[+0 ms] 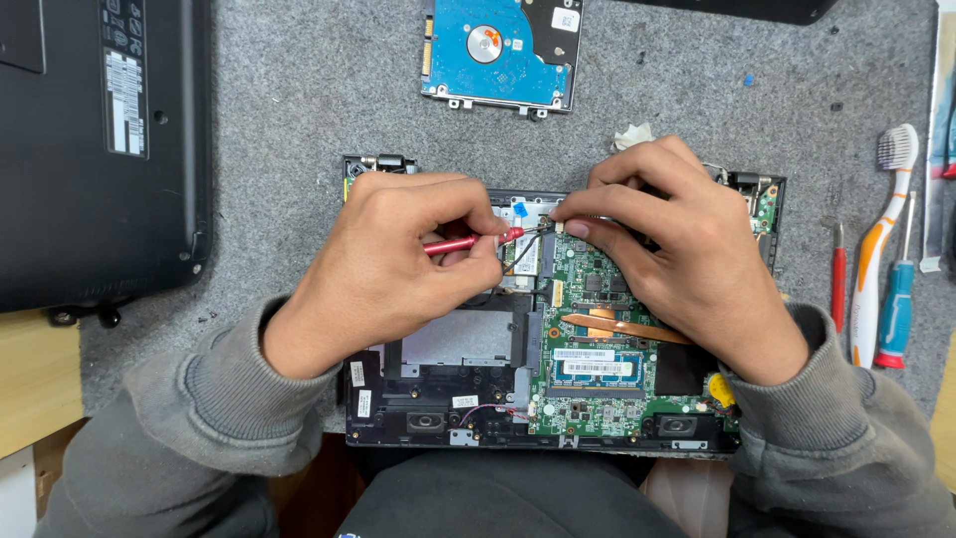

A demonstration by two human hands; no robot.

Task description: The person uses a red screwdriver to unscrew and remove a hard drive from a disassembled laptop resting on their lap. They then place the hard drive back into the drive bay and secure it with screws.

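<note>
Working over one opened laptop chassis [438,384] on grey felt mat [299,110], near edge of bench. Left hand [388,264] curled shut around one red-handled tool [468,242], tip meeting small wireless card [525,254] beside green mainboard [597,329]. Right hand [687,259] fingertips pinched together at thin cable end just beside tool tip; exact contact too small to tell. One blue-topped hard drive [501,52] well apart above. One closed black laptop [95,149] at left. One toothbrush [881,229], two screwdrivers [896,309] at right. One copper heat pipe [622,326] crossing mainboard.
</note>
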